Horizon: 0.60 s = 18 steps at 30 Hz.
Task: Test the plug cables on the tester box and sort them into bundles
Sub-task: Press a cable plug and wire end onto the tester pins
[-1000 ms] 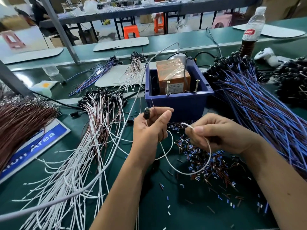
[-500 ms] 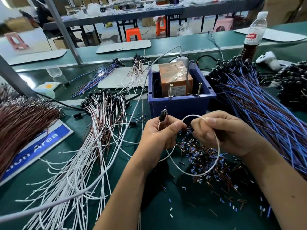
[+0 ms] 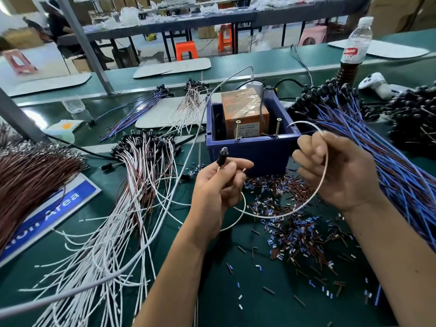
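Note:
My left hand (image 3: pixel 215 185) pinches a plug cable just below its black plug (image 3: pixel 222 155), which points up in front of the blue tester box (image 3: pixel 250 147). The cable's white wire (image 3: pixel 304 204) loops down and round to my right hand (image 3: pixel 337 168), which grips it beside the box's front right corner; the wire's free end arcs over toward the box. Two upright screws (image 3: pixel 237 129) stand at the box's front rim, with an orange unit (image 3: pixel 244 109) inside. A white-wire cable bundle (image 3: pixel 132 175) lies to the left and a blue-wire bundle (image 3: pixel 377 147) to the right.
Cut insulation bits (image 3: pixel 290 223) litter the green mat in front of the box. A brown wire bundle (image 3: pixel 30 175) and a blue sign (image 3: pixel 54 208) lie far left. Behind stand a bottle (image 3: pixel 354 50), a white controller (image 3: pixel 377 84) and smaller cable bundles (image 3: pixel 144 107).
Both hands rose and moved toward the box with the cable. The right hand lifted the wire's free end up to the box's front right corner.

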### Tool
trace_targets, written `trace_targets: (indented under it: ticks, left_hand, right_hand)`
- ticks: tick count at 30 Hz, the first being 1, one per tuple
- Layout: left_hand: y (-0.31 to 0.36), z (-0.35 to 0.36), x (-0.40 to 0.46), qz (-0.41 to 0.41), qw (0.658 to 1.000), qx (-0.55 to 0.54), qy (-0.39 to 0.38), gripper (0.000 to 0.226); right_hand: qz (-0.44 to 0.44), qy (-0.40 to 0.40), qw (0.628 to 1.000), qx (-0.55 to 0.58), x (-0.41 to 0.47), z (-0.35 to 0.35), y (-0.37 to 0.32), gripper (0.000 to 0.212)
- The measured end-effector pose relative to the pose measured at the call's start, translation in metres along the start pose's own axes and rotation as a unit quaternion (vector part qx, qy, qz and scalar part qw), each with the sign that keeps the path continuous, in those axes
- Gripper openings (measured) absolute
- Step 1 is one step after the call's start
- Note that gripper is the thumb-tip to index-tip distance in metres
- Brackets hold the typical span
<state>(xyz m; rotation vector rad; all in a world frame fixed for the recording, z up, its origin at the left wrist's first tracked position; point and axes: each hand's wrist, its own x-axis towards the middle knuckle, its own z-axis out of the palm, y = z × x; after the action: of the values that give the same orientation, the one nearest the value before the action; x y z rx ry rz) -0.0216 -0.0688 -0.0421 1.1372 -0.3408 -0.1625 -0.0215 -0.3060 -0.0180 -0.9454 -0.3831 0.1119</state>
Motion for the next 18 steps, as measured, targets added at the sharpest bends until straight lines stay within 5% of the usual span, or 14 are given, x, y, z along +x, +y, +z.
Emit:
trace_targets:
  ticks: [6,11,18]
  left_hand:
    - [0.002,0.002,0.000,0.083,0.992,0.045,0.083,0.021]
    - [0.003,0.003,0.002,0.170,0.953,0.122,0.217,0.004]
    - [-0.002,0.011,0.017,0.166,0.933,0.160,0.275,0.012]
  right_hand:
    - [-0.023,0.020,0.994,-0.102,0.003,0.005,0.009,0.033]
    - [-0.056,0.055,0.990,-0.117,0.005,0.005,0.014,0.033]
    - [-0.062,0.071,0.988,-0.126,0.005,0.006,0.016,0.032]
